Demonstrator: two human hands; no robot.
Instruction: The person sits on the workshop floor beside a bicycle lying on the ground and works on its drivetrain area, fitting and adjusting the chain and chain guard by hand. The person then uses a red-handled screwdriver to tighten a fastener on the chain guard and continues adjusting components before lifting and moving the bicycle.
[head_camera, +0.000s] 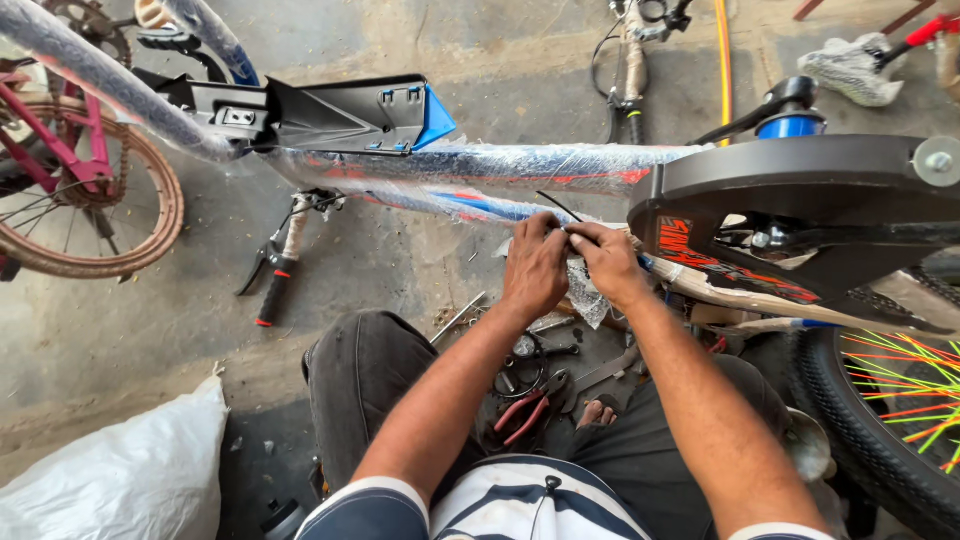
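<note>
White sack (120, 470): plastic, lying on the concrete at the far left, well apart from the work.
Old wheel (80, 190): rusty rim with a pink frame, upper left, untouched.
Black handlebar grip (272, 290): lies on the floor below the frame with a brake lever, loose from the bicycle.
Blue frame tube (480, 165): wrapped in clear film along all of its visible length; a black-and-blue plastic panel (350, 115) sits on it at the left.
Left hand (535, 265): fingers bent and pressed together at the lower tube, pinching a bit of the clear wrapping (588, 295) against the right hand's fingertips.
Right hand (608, 262): thumb and forefinger closed on the same wrapping, touching the left hand; a thin black cable (560, 206) runs just above the knuckles.
Place of the wrapping: directly between the two sets of fingertips, a torn flap hanging below them over the lap.
Progress, as I judge it: early to middle; one small patch by the hands looks loosened, while the top tube and the wrapped stay (760, 300) to the right keep their covering.
Tools (535, 400): red-handled pliers and spanners on the floor between the knees, near but unheld.
Chain guard (800, 210): black, fitted at the right, above the tyre (880, 430) with bright spokes.
</note>
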